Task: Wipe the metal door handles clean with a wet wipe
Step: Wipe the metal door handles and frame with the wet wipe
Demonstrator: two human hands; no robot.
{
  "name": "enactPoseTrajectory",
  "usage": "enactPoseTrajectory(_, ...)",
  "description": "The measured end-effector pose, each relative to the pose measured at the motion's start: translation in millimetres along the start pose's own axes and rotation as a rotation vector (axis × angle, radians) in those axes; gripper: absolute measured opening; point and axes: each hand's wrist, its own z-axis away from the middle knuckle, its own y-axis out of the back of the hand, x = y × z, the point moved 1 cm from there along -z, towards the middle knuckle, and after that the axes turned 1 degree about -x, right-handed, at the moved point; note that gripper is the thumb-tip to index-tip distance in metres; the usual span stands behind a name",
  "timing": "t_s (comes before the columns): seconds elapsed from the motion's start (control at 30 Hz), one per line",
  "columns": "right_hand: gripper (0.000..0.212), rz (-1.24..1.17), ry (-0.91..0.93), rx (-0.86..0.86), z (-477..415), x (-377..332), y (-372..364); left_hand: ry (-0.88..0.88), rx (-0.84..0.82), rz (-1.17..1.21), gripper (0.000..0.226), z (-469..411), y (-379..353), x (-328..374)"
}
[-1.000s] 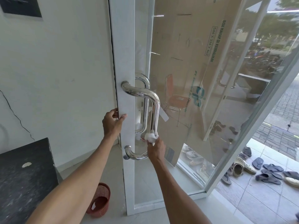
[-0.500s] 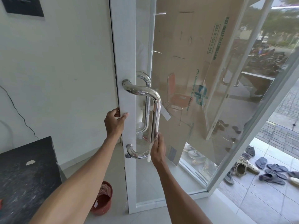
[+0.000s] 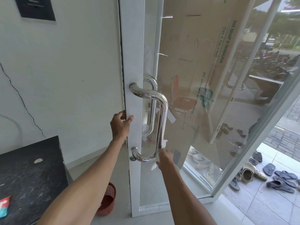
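One container is in view: a red basket (image 3: pixel 106 198) on the floor, below and left of the handle (image 3: pixel 163 114). My left forearm hides half of it, and I cannot tell what it holds.

Counted, there are two metal handles: the near handle and a second handle (image 3: pixel 152 101) behind it on the far side of the glass. There is one wipe (image 3: pixel 164 143) and one keyhole (image 3: pixel 133 158) just under the handle's lower mount. One dark surface (image 3: pixel 29 168) sits well left of the handle, with one packet (image 3: pixel 4 207) at its near edge. Sandals (image 3: pixel 269 169) lie on the tiles low and right of the handle, too jumbled to count.

My right grip (image 3: pixel 164 158) is clamped on the wipe, holding it to the handle's upright bar just above the lower bend. White shows both above and below the hand. My left grip (image 3: pixel 121 125) is closed round the edge of the door (image 3: pixel 134 54) left of the handle, about level with the middle of the bar, thumb on the white frame.

Left of the handle, the door edge stands close to the wall (image 3: pixel 73 78) — only a thin dark gap. Below the handle there is open floor.
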Motion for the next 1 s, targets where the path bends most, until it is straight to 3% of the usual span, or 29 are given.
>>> enactPoseTrajectory(0.13, 0.024, -0.033, 0.146, 0.005, 4, -38, -10, -0.003, 0.001, 0.000, 0.041, 2, 0, 2)
enactPoseTrajectory(0.3, 0.028, -0.265, 0.301, -0.021, 23, -91, -13, -0.003, -0.006, -0.004, 0.041, 2, 2, 4)
enactPoseTrajectory(0.4, 0.011, -0.266, 0.182, -0.020, 13, -71, -6, 0.006, -0.003, -0.015, 0.038, 2, 2, 8)
enactPoseTrajectory(0.5, 0.016, -0.139, -0.027, -0.056, -2, -27, 2, 0.016, 0.004, -0.011, 0.039, 4, 3, 6)
enactPoseTrajectory(0.6, 0.016, -0.202, -0.149, 0.050, 4, -9, 4, 0.004, 0.009, 0.011, 0.040, 7, 2, 4)
enactPoseTrajectory(0.73, 0.031, -0.154, 0.131, 0.098, 29, -38, -9, -0.003, 0.021, 0.018, 0.039, 8, 2, 10)
enactPoseTrajectory(1.0, 0.051, -0.005, 0.853, -0.019, 87, -137, -27, 0.044, 0.010, -0.012, 0.039, 11, 3, 18)
